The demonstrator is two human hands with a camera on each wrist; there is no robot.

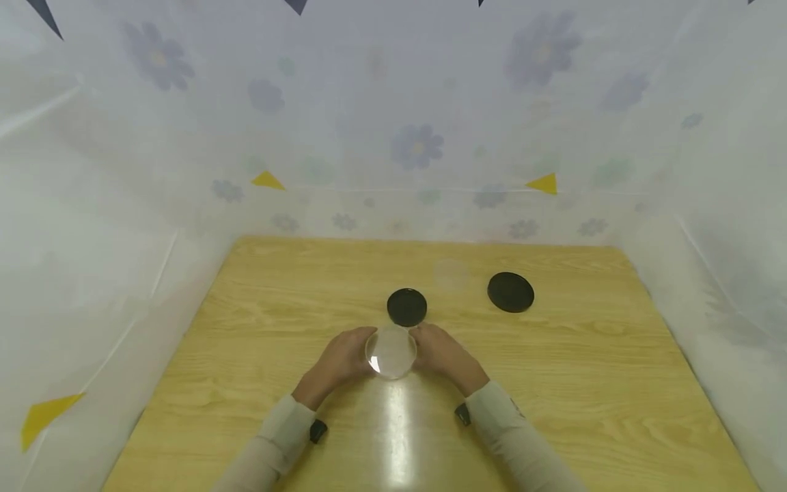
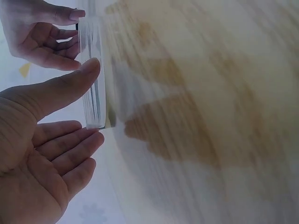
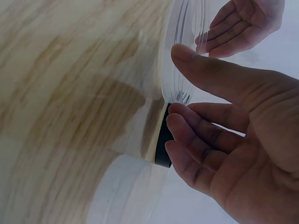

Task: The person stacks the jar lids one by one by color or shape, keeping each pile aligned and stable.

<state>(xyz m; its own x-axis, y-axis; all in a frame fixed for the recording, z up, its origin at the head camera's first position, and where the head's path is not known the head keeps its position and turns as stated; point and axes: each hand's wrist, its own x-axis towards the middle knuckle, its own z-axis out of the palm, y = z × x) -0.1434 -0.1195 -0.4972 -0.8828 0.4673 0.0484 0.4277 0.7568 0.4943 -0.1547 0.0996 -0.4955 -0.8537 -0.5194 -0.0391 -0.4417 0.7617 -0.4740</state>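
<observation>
A clear, shallow round dish is between my two hands, just above or on the wooden table; I cannot tell whether it touches. The left hand holds its left rim, with the thumb on one face and fingertips at the edge in the left wrist view. On the opposite rim, the right hand pinches it with thumb and fingers. In the right wrist view the dish is seen nearly edge-on. Just beyond the hands lies a black round disc, whose dark edge appears close to the right fingertips.
A second black disc lies farther back on the right. Between the two black discs sits a faint translucent disc. The wooden table is bounded by pale flowered sheeting at the back and both sides.
</observation>
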